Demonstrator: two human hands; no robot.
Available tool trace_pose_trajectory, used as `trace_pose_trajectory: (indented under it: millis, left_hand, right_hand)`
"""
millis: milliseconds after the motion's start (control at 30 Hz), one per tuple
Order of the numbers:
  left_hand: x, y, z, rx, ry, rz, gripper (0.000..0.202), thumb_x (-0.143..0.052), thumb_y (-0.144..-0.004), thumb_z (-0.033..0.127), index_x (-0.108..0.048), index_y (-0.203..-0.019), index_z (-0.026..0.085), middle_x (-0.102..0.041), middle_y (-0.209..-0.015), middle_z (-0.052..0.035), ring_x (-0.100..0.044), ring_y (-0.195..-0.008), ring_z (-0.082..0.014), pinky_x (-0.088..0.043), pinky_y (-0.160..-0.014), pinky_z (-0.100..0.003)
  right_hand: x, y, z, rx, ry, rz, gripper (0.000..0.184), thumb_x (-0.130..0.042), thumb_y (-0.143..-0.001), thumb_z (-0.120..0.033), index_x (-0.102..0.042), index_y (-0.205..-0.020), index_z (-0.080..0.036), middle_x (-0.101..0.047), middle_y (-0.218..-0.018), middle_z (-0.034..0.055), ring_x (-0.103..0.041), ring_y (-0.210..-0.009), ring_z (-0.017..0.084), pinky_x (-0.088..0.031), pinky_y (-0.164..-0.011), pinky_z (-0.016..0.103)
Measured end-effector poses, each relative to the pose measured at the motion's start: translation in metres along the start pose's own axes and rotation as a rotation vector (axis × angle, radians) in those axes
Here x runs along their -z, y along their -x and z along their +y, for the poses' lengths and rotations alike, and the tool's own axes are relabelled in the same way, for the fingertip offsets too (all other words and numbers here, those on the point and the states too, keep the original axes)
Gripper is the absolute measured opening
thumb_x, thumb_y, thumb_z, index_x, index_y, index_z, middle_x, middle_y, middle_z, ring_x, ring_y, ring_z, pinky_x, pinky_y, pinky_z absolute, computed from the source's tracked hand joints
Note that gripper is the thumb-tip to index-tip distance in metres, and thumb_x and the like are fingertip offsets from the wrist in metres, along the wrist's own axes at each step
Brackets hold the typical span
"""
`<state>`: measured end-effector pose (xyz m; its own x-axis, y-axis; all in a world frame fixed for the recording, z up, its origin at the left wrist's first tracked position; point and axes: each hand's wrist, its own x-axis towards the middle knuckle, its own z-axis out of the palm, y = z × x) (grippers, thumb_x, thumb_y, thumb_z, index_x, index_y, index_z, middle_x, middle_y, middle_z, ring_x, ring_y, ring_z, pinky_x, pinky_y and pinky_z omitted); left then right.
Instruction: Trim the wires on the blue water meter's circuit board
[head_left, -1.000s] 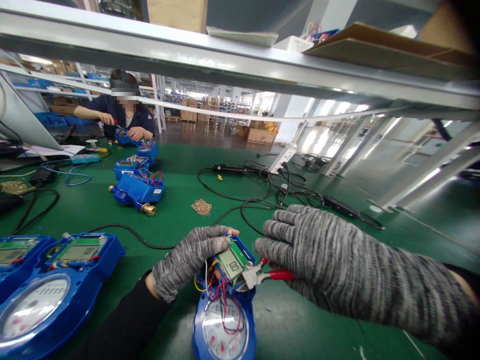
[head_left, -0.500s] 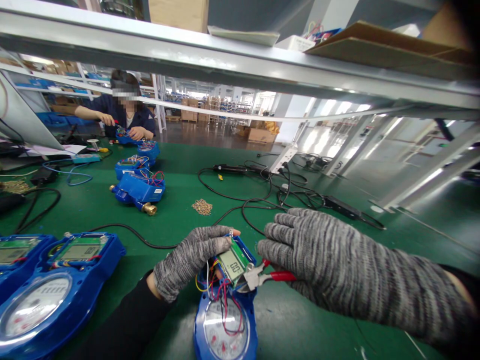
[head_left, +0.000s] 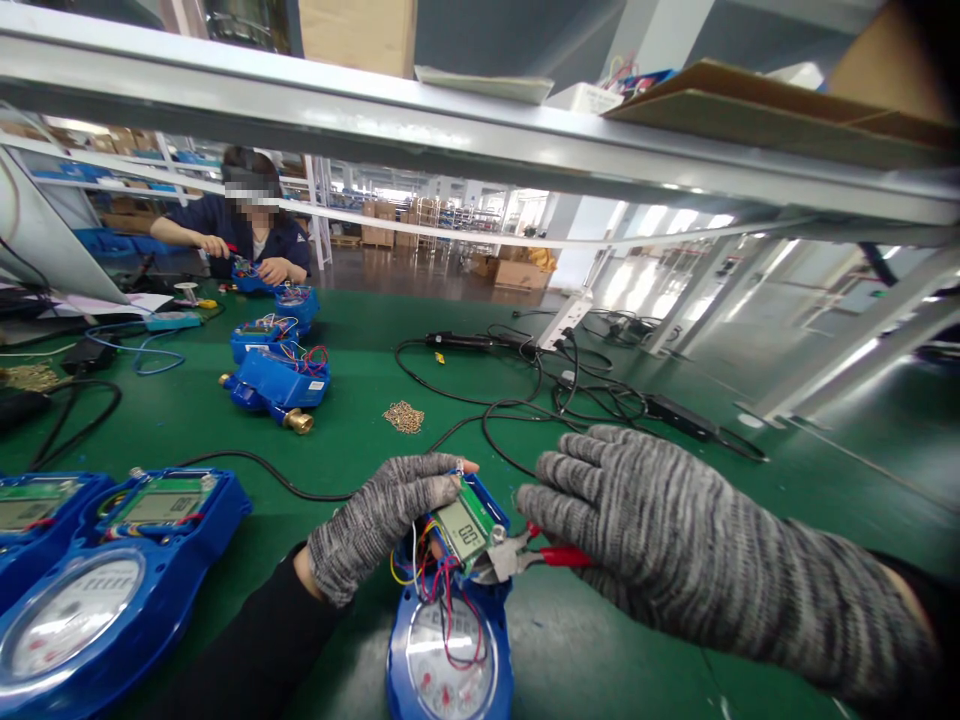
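Note:
A blue water meter (head_left: 450,660) with a round dial lies on the green table (head_left: 360,420) in front of me. Its green display board (head_left: 463,527) is tilted up, with red, yellow and white wires trailing below it. My left hand (head_left: 379,520), in a grey fingerless glove, pinches the top edge of that board. My right hand (head_left: 637,520), also gloved, grips red-handled pliers (head_left: 525,555) whose jaws touch the board's lower right corner.
Two more blue meters (head_left: 112,570) lie at the left front, others (head_left: 277,375) farther back. A small pile of brass parts (head_left: 403,416), black cables (head_left: 525,390) and a power strip (head_left: 566,315) cross the middle. A person sits at the far left end. A metal shelf beam (head_left: 450,120) runs overhead.
The hands and meter stay nearly as they were; my right hand has spread its fingers slightly and sunk a little in the picture.

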<state>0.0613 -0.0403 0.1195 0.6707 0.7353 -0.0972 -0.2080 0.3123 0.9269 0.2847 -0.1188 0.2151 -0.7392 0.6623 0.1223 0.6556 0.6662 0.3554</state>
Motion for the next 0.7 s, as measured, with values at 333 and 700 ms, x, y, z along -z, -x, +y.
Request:
trace_pose_trajectory:
  millis: [333,700]
  left_hand:
    - [0.0,0.0,0.001,-0.001,0.024,-0.001,0.043,-0.082,-0.076,0.038,-0.076,-0.113,0.015,-0.073,-0.094,-0.0068,-0.067,-0.08,-0.0164,-0.052,-0.073,-0.025]
    - [0.008,-0.003,-0.009,-0.011,-0.002,0.041,0.042,-0.08,-0.079,0.037,-0.075,-0.115,0.017,-0.072,-0.095,-0.0052,-0.066,-0.081,-0.0143,-0.052,-0.074,-0.024]
  right_hand:
    - [0.001,-0.002,-0.001,-0.038,-0.071,-0.002,0.029,-0.075,-0.069,-0.007,-0.071,-0.094,-0.019,-0.064,-0.087,0.0038,-0.058,-0.074,0.027,-0.041,-0.064,0.038]
    - [-0.033,0.022,-0.012,-0.169,-0.255,0.255,0.028,-0.059,-0.081,-0.014,-0.064,-0.109,-0.016,-0.064,-0.099,0.0121,-0.06,-0.085,0.032,-0.049,-0.072,0.046]
